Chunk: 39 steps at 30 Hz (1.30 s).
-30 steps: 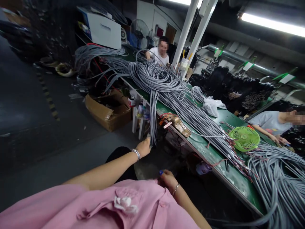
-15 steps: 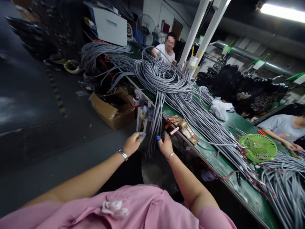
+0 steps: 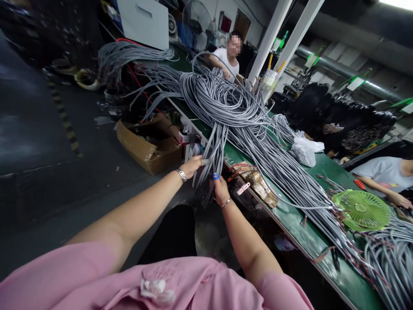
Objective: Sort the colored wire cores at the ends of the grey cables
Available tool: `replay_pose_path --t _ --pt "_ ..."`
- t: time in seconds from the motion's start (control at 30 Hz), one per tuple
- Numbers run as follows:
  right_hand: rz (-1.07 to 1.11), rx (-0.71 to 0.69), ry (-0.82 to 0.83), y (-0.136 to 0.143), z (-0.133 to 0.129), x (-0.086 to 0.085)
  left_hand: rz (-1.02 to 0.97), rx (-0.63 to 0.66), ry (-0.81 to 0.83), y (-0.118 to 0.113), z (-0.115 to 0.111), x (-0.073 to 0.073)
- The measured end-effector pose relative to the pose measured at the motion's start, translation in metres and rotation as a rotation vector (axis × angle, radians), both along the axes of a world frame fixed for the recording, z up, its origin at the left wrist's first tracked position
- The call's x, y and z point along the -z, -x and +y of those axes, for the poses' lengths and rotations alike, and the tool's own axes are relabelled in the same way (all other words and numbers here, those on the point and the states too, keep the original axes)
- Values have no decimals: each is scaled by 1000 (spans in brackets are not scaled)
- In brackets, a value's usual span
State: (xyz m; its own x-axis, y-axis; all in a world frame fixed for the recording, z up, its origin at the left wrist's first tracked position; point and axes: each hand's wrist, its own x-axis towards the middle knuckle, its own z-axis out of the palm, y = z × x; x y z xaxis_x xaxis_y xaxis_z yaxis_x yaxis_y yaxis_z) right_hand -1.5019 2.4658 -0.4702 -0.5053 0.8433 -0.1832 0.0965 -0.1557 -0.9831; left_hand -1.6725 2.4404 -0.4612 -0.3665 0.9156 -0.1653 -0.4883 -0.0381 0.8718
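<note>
A bunch of grey cables [image 3: 217, 144] hangs over the near edge of the green table, its lower ends blurred. My left hand [image 3: 192, 166] is at the left side of this bunch, its pale-covered fingertips closed against the cables. Just lower, on the right side, my right hand [image 3: 221, 191] closes on the bunch with a blue-covered thumb in front; its other fingers are mostly hidden. Above both hands, a big coil of grey cable [image 3: 222, 97] lies on the table.
Long grey cables [image 3: 277, 159] run along the green table [image 3: 322, 232] towards a green fan [image 3: 361, 209]. Tape-wrapped brown things [image 3: 258, 185] lie at its edge. A cardboard box [image 3: 145, 150] stands on the floor at left. One person [image 3: 226, 60] sits across the table, another [image 3: 380, 172] at right.
Both my hands have moved forward and up to the hanging cables and closed on them. The view has shifted slightly. The person across the table has moved a hand.
</note>
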Motion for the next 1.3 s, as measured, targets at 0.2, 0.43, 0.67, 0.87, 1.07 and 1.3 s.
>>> replay_pose_path --t 0.2,0.43,0.67,0.87,1.07,1.3 --pt "84 -130 283 -43 -25 13 -144 -9 -69 67 -42 11" --pt "-191 -107 173 -81 -65 90 -365 206 -75 -12 -61 62" --pt "-511 -347 -420 -104 -77 79 -181 581 76 -92 -76 77" --pt "-713 -440 -374 -144 -94 47 -292 759 15 -104 -112 90" --pt "-307 -604 169 -215 -126 -2 -407 524 94 -169 -122 77" --pt "-109 -484 236 -255 -161 -13 -813 360 -244 -238 -123 -52"
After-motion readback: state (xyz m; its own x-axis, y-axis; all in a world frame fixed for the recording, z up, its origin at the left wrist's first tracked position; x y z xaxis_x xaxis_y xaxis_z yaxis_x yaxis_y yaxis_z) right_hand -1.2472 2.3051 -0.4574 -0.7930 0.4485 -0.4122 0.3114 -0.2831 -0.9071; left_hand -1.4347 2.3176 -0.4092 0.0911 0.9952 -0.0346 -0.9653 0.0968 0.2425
